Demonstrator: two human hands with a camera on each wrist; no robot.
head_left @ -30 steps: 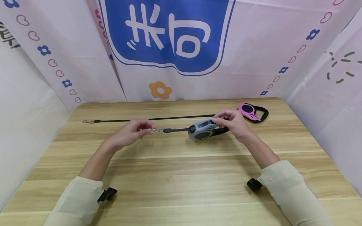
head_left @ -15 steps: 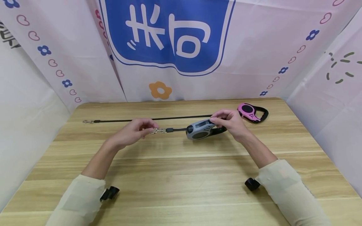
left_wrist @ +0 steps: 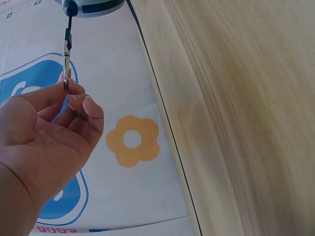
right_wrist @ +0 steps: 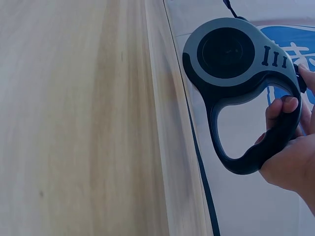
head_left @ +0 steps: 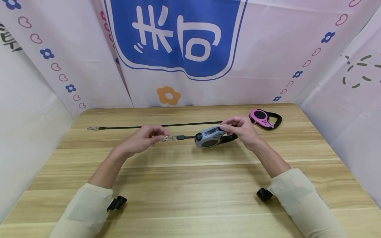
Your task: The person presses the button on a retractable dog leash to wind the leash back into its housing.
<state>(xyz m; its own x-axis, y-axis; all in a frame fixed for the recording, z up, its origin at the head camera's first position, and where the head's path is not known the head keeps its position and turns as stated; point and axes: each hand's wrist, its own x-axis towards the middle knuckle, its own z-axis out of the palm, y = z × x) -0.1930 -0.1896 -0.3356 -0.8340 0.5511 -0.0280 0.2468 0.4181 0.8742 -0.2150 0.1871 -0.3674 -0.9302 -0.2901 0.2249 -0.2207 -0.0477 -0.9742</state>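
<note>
A grey and black retractable dog leash [head_left: 210,137] is held above the table's middle. My right hand [head_left: 242,131] grips its black handle, fingers through the loop and thumb at the button on top, as the right wrist view shows of the leash [right_wrist: 226,51]. My left hand [head_left: 144,140] pinches the end of the leash's metal snap hook [head_left: 169,138] between thumb and fingertips. In the left wrist view the hook [left_wrist: 66,61] joins a short black cord running to the casing. Only a little cord is out between hook and casing.
Behind lies a pink retractable leash [head_left: 262,119] at the back right. Its black cord [head_left: 184,124] stretches left across the wooden table [head_left: 190,191] to a metal hook [head_left: 93,128]. A printed cloth [head_left: 208,92] hangs along the table's back edge.
Both hands stay on the grey leash. My left hand has shifted slightly right with the hook, while my right hand and the casing have moved slightly left.
</note>
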